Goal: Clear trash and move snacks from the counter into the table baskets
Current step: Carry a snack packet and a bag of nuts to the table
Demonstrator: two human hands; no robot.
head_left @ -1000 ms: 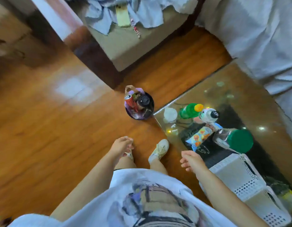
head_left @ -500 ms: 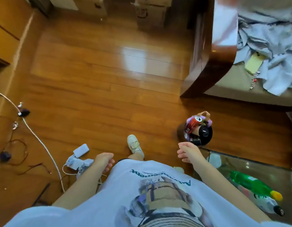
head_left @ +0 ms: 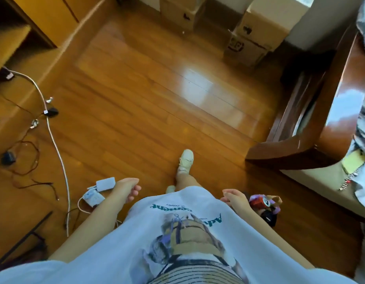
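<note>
Both hands [head_left: 127, 188] [head_left: 233, 198] loose, holding nthg

Honey-brown floor [head_left: 149, 103]; white shirt [head_left: 177, 242] with teal lettering; cream shoe [head_left: 185, 160]; red can [head_left: 259, 201] beside right-hand fingers [head_left: 226, 194].

You've open floor [head_left: 149, 95] ahead; cables [head_left: 54, 140] crowd your left, boxes [head_left: 249, 37] far ahead, dark wooden frame [head_left: 300, 144] blocks your right.

Wooden floor [head_left: 149, 111] had cables [head_left: 54, 140] and white adapters [head_left: 99, 189] lying on the left, cardboard boxes [head_left: 251, 35] at the back, a small trash bin [head_left: 265, 208] on the right.
</note>
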